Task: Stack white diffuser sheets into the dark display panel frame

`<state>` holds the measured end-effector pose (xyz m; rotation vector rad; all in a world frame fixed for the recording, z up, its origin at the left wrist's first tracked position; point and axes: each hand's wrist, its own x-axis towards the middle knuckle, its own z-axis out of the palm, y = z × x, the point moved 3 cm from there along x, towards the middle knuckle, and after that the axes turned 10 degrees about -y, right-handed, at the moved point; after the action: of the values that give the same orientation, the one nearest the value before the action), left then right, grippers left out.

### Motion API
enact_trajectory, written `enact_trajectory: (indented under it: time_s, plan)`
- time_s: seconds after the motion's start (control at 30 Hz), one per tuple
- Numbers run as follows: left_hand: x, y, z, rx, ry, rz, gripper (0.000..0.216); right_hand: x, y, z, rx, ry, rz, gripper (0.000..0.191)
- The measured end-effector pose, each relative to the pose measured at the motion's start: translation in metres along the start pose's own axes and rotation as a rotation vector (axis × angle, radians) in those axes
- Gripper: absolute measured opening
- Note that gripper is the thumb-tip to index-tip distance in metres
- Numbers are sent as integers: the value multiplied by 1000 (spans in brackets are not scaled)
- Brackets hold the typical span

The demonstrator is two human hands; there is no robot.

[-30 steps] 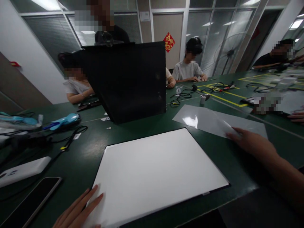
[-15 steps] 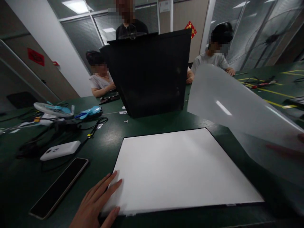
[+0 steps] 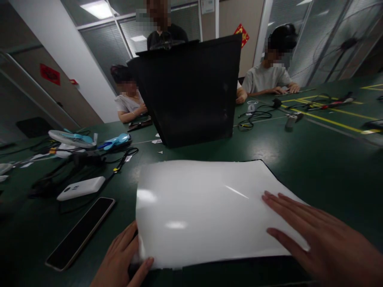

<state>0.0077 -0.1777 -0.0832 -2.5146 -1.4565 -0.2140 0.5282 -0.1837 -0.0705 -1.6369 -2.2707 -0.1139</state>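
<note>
A white translucent sheet [image 3: 203,207] lies on top of the flat white panel with a black rim [image 3: 271,169] on the green table. My right hand [image 3: 317,235] rests flat on the sheet's right part with fingers spread. My left hand [image 3: 125,259] is at the sheet's near left corner, thumb over the edge and fingers beneath, pinching the sheet.
A black upright panel [image 3: 191,91] stands behind the sheet. A smartphone [image 3: 80,233], a white power bank [image 3: 80,188], cables [image 3: 89,161] and blue tools [image 3: 115,141] lie at the left. Three people sit or stand across the table. More cables [image 3: 254,117] lie at the right.
My right hand carried the translucent sheet from the table at the right through the air and laid it over the white panel. My left hand shifted from the panel's corner to gripping the sheet's corner.
</note>
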Motion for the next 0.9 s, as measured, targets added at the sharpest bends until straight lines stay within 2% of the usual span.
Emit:
enact_trajectory:
  time_s: [0.1, 0.2, 0.43, 0.73, 0.9]
  plan:
    - [-2, 0, 2, -5, -36, -45, 66, 4, -38, 15, -136, 62, -164, 69]
    - [0, 3, -2, -3, -21, -63, 67, 5, -51, 20, -183, 122, -180, 64]
    - [2, 8, -3, -15, 29, -170, 75, 11, -60, 15, -212, 105, -192, 58]
    - [10, 7, -8, -13, 53, -147, 55, 9, -64, 22, -298, 104, -210, 65]
    - [6, 14, -26, -90, 233, -168, 30, 4, -63, 21, -284, 101, -236, 70]
